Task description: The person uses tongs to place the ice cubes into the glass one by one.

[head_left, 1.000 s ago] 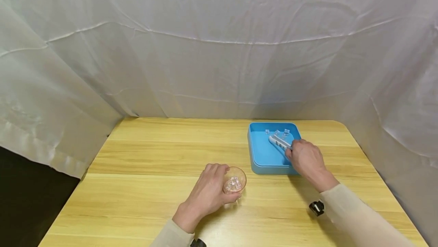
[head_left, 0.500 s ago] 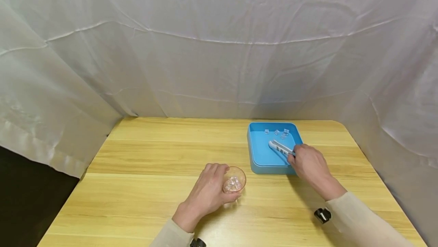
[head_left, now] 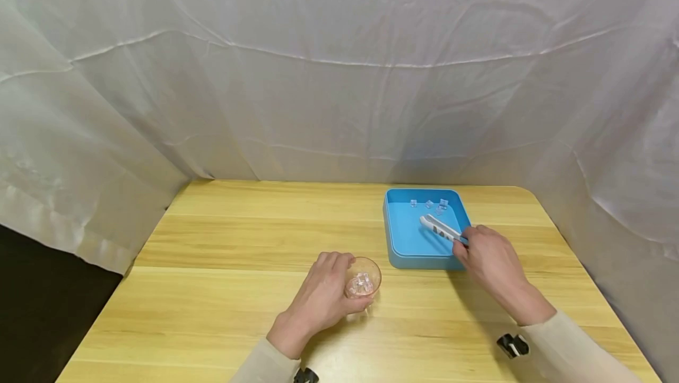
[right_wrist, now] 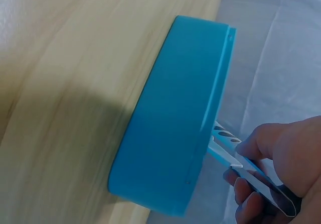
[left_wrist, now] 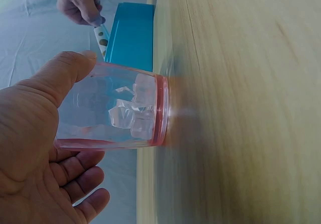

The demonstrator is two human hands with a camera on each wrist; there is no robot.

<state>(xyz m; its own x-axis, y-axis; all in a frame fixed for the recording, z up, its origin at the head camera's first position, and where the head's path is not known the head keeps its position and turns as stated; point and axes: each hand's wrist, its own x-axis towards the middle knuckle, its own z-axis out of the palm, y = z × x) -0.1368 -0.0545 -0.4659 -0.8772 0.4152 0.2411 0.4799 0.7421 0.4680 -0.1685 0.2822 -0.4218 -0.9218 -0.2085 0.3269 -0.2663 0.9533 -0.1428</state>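
Observation:
My left hand (head_left: 317,297) grips a clear, pink-tinted drinking glass (left_wrist: 90,103), thumb on one side and fingers on the other. The glass stands upright on the table, with several clear ice-like cubes (left_wrist: 131,114) at its bottom. On the right, my right hand (head_left: 493,262) holds white and grey tongs (head_left: 444,230) between thumb and fingers. Their tips hang over the blue square box (head_left: 419,263); I cannot tell whether anything sits between them. Several more clear cubes (head_left: 429,204) lie toward the box's far side, beyond the tips. In the right wrist view the box wall hides the tips.
Both things rest on a light wooden table (head_left: 223,235). Pale curtains (head_left: 339,106) hang behind it and along both sides. The box stands near the far right part of the table, its raised walls facing the glass. Black wrist cameras (head_left: 512,346) sit at both sleeves.
My right hand has drawn back to the right and nearer to me, taking the tongs' tips away from the cubes in the box. The left hand and glass have stayed put.

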